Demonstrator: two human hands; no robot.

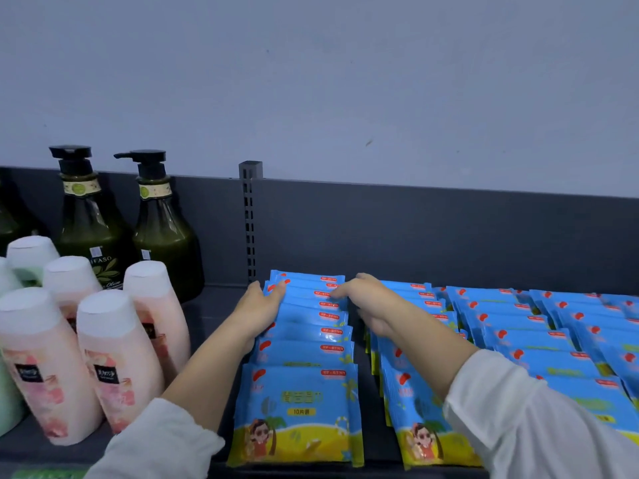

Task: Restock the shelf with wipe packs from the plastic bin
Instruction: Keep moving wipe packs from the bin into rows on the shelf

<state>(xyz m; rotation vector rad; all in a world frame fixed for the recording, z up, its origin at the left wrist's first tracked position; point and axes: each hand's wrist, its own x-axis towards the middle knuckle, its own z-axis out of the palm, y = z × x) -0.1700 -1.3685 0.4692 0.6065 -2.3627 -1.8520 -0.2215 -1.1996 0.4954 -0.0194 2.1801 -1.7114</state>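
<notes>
Blue wipe packs with a yellow beach picture stand in rows on the dark grey shelf (221, 299). The leftmost row (304, 340) runs from the shelf's front edge to the back panel. My left hand (257, 311) presses flat against that row's left side, fingers straight. My right hand (363, 299) lies on the row's right side near the back, its fingers reaching over the pack tops. A second row (411, 406) passes under my right forearm. More rows (539, 337) fill the shelf to the right. The plastic bin is out of view.
Pink bottles with white caps (114, 354) stand left of the wipe rows, close to my left forearm. Two dark green pump bottles (162, 229) stand behind them against the back panel. A slotted upright (249, 219) rises at the back. A narrow gap separates the first two rows.
</notes>
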